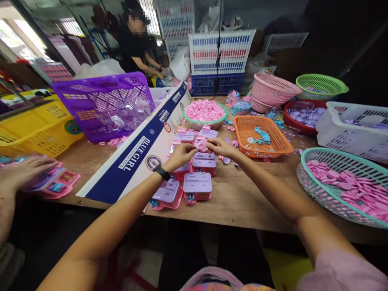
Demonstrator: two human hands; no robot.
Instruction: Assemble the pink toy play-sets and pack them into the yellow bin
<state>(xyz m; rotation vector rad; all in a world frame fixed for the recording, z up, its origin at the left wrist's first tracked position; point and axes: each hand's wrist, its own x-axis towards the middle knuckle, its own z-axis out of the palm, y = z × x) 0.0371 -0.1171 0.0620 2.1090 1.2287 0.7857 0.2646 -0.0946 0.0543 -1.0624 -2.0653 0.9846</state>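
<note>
My left hand (180, 154) and my right hand (222, 147) meet over a row of purple and pink plastic toy cases (197, 186) on the wooden table (239, 198). Both hands pinch one small pink plastic piece (202, 145) between their fingertips, just above the case (204, 161) in the middle of the row. A black watch (161, 172) is on my left wrist. More finished cases (167, 194) lie nearer to me.
A green bowl of pink pieces (204, 111) stands behind my hands, an orange tray (260, 136) to their right, a basket of pink parts (348, 188) at far right. A blue-and-white cardboard box (145, 149) and purple crate (106, 103) lie left. Another person's hand (27, 171) rests on cases at left.
</note>
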